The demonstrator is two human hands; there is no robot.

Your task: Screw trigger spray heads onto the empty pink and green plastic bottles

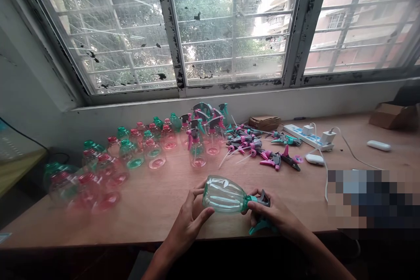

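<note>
Green see-through plastic forms the bottle point(223, 194), which I see held on its side above the front part of the bench point(157, 210). The left hand point(192, 212) cups the bottle's base, thumb at the near side, fingers at the far side. The right hand point(274, 214) pinches the grey-and-teal spray head point(263, 199) at the bottle's neck. From my remote view, loose spray heads point(249, 142) lie in a pile beyond the right hand. Spray bottles point(198, 151) stand left of the pile. Red and green bottles point(131, 153) stand farther left. A power strip point(302, 134) lies to the right.
</note>
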